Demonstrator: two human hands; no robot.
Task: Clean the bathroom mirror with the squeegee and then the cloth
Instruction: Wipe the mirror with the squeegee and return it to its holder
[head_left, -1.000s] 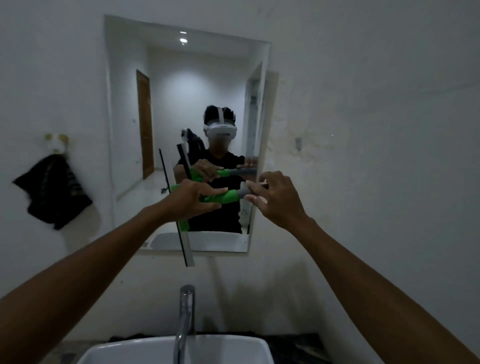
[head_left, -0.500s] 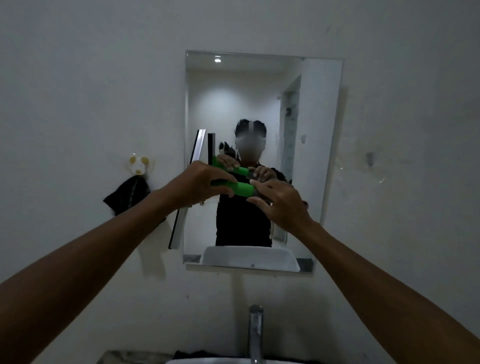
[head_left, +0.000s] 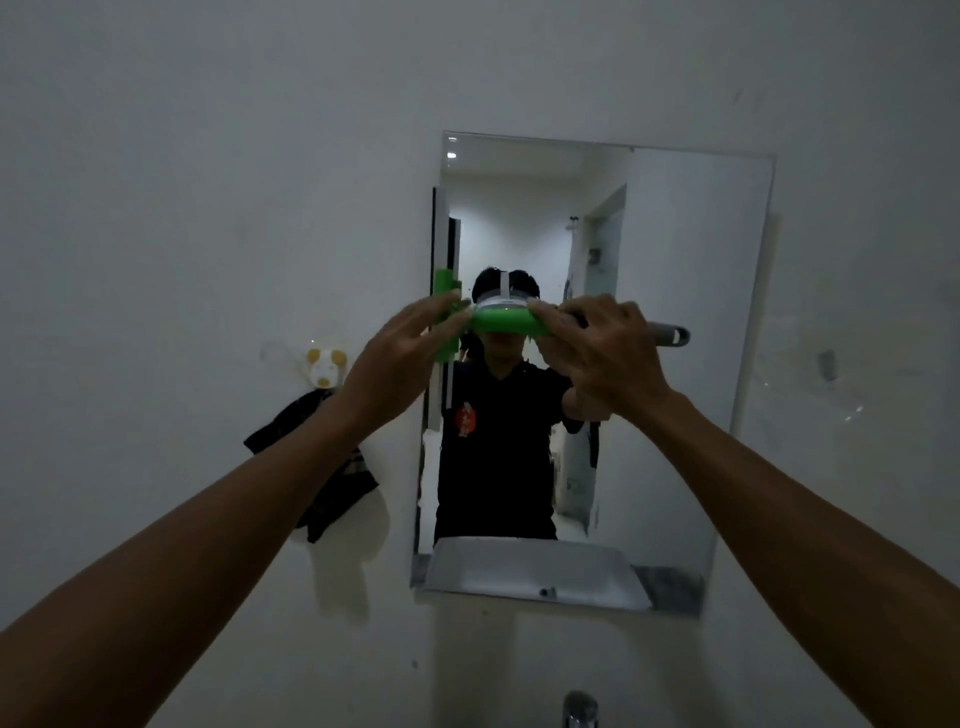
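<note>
The rectangular mirror (head_left: 675, 312) hangs on the white wall above the sink. A squeegee (head_left: 501, 322) with a green handle and grey end lies horizontal in front of it. Its long blade stands upright along the mirror's left edge. My left hand (head_left: 400, 364) grips the green head by the blade. My right hand (head_left: 602, 353) is closed around the handle further right, with the grey end sticking out past it. A dark cloth (head_left: 322, 467) hangs from a wall hook to the left of the mirror.
A small animal-shaped hook (head_left: 324, 366) holds the cloth. The chrome tap top (head_left: 581, 709) shows at the bottom edge, below the mirror. The mirror reflects a person in a black shirt and the sink basin. A small fitting (head_left: 827, 364) sits on the wall at right.
The view has tilted up and to the left, so the mirror sits further right. The squeegee has risen, and its blade has gone from the mirror's middle to its left edge, now upright.
</note>
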